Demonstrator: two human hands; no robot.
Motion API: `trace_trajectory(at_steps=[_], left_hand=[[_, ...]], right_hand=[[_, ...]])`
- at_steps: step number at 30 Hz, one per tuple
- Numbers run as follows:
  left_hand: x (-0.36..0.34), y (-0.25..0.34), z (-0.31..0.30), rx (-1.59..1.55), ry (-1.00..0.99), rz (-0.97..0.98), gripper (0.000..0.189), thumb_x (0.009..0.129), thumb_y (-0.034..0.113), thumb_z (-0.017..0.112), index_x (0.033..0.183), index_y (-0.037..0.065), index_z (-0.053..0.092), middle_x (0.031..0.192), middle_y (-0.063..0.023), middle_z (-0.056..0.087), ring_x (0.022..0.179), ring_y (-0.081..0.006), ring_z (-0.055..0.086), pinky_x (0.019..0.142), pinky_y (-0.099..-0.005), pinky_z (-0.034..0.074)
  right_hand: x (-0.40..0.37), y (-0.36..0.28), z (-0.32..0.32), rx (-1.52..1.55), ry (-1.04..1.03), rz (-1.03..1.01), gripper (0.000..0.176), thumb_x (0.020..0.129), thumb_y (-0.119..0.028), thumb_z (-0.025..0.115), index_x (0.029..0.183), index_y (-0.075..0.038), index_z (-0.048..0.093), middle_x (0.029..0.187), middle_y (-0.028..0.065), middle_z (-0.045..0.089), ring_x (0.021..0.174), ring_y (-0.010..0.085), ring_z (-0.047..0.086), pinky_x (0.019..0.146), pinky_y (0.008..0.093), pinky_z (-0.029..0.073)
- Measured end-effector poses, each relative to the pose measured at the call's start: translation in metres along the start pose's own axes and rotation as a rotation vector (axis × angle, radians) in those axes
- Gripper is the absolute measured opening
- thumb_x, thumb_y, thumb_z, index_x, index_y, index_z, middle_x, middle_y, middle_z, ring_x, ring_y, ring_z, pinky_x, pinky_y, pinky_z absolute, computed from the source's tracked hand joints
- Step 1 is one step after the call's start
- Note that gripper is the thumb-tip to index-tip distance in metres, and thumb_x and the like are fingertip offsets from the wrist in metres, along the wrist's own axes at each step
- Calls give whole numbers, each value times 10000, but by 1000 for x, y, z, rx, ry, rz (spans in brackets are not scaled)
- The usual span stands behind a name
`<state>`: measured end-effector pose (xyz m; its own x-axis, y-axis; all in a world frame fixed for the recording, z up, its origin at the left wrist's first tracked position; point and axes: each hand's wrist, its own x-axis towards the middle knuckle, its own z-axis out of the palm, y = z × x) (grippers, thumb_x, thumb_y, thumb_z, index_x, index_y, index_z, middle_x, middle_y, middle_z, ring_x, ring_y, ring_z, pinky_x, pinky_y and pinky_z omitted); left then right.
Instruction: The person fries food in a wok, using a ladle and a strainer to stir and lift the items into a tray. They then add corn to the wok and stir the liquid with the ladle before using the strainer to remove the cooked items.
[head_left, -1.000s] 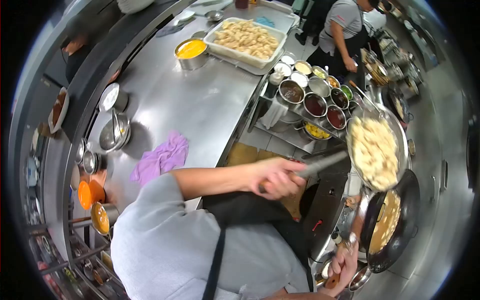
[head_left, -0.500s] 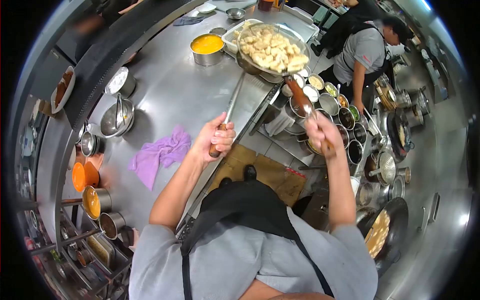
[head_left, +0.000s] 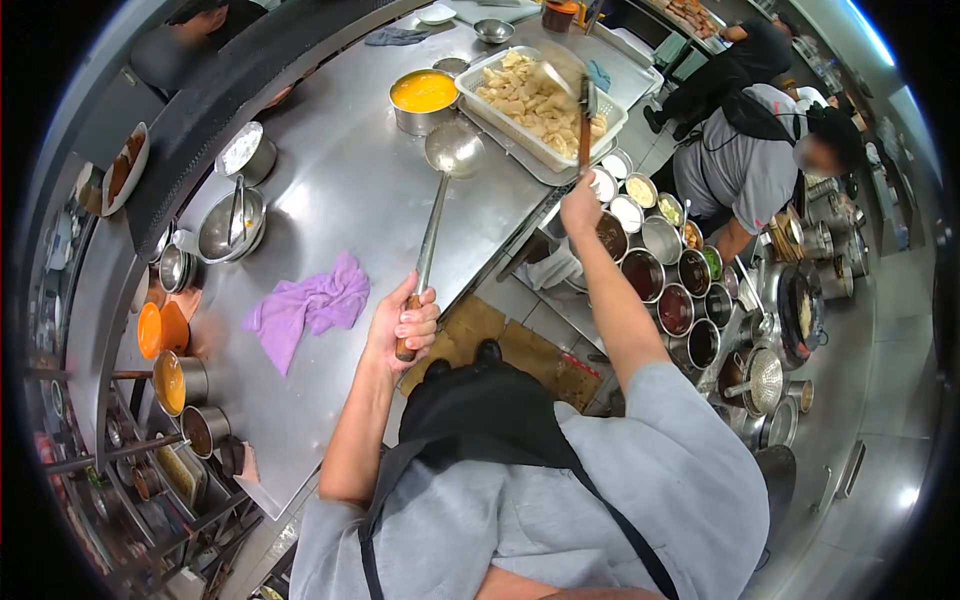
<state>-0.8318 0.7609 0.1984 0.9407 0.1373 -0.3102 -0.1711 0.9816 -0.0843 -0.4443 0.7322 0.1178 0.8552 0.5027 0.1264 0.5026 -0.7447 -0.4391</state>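
Observation:
My left hand [head_left: 404, 325] is closed round the wooden handle of a metal ladle [head_left: 455, 150], whose bowl hangs over the steel counter beside a pot of yellow liquid [head_left: 422, 92]. My right hand [head_left: 581, 208] grips the wooden handle of a strainer [head_left: 563, 70], tipped on edge and blurred above a white basket [head_left: 520, 127]. Pale food pieces [head_left: 530, 95] fill the basket. The strainer's mesh shows no load that I can make out.
A purple cloth [head_left: 310, 308] lies on the counter [head_left: 360, 200]. Steel bowls [head_left: 232, 222] and pots stand along its left side. Several sauce containers [head_left: 675, 308] are at the right, where a co-worker [head_left: 740, 155] leans over.
The strainer has tipped and the food that was in it now lies in the basket. The ladle has swung away from under it and lowered to the left.

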Motion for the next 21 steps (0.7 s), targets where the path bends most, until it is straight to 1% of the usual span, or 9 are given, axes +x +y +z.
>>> trace_trajectory(at_steps=[3, 7, 10, 13, 15, 17, 19, 20, 21], left_hand=[[-10, -7, -7, -27, 22, 6, 411, 1003, 412, 356, 795, 68, 440, 501, 52, 353, 308, -41, 337, 284, -221, 323], [-23, -11, -25, -43, -10, 5, 410, 1005, 411, 348, 801, 67, 437, 504, 50, 358, 310, -41, 339, 286, -223, 321], [-38, -11, -33, -55, -29, 5, 407, 1007, 410, 340, 808, 66, 431, 508, 47, 365, 314, -43, 345, 289, -226, 323], [-54, -8, -39, -34, -45, 4, 432, 1005, 416, 347, 795, 65, 488, 505, 56, 364, 317, -31, 334, 288, -207, 321], [-62, -3, -44, -39, -95, -14, 428, 1005, 416, 345, 805, 65, 484, 512, 50, 373, 321, -33, 342, 291, -209, 327], [-65, 5, -42, -21, -92, -36, 425, 1005, 415, 346, 807, 65, 482, 513, 49, 374, 321, -34, 342, 292, -208, 327], [-71, 11, -40, -1, -81, -62, 422, 1005, 414, 347, 809, 65, 480, 514, 48, 376, 322, -35, 343, 292, -208, 326], [-72, 15, -38, 10, -85, -80, 417, 1006, 413, 347, 816, 66, 478, 516, 45, 373, 319, -40, 339, 293, -213, 330], [-72, 20, -35, 24, -87, -105, 413, 1006, 413, 346, 823, 66, 475, 518, 43, 371, 317, -44, 336, 294, -217, 334]], right_hand=[[-11, -11, 27, 10, -9, 48, 393, 813, -85, 505, 1172, -31, 353, 898, 275, 633, 882, 452, 620, 782, 525, 478], [-12, -12, 33, 43, -14, 95, 354, 810, -123, 530, 1113, -13, 383, 933, 285, 627, 909, 452, 612, 805, 517, 478], [-3, -17, 10, 78, 57, 100, 325, 808, -132, 529, 1090, -3, 430, 941, 285, 627, 915, 454, 609, 810, 513, 471], [4, -15, -30, 175, 84, 109, 301, 811, -143, 524, 1071, -2, 467, 955, 279, 627, 926, 444, 609, 804, 510, 464], [16, -2, -43, 237, 133, 36, 241, 824, -155, 521, 990, 19, 514, 942, 289, 627, 935, 426, 611, 798, 486, 464], [32, 18, -43, 441, 69, 49, 169, 837, -134, 521, 911, 18, 531, 805, 225, 633, 760, 360, 637, 641, 436, 493], [4, 0, -88, 980, -227, 206, 110, 842, -105, 537, 868, 2, 534, 654, 104, 549, 532, 216, 556, 445, 337, 427], [-22, -22, -111, 1191, -256, 268, 50, 844, -51, 531, 880, -16, 527, 605, 10, 440, 430, 105, 416, 351, 262, 319], [-38, -28, -123, 1200, -227, 284, 50, 844, -51, 531, 880, -16, 527, 605, 10, 440, 430, 105, 416, 351, 262, 319]])
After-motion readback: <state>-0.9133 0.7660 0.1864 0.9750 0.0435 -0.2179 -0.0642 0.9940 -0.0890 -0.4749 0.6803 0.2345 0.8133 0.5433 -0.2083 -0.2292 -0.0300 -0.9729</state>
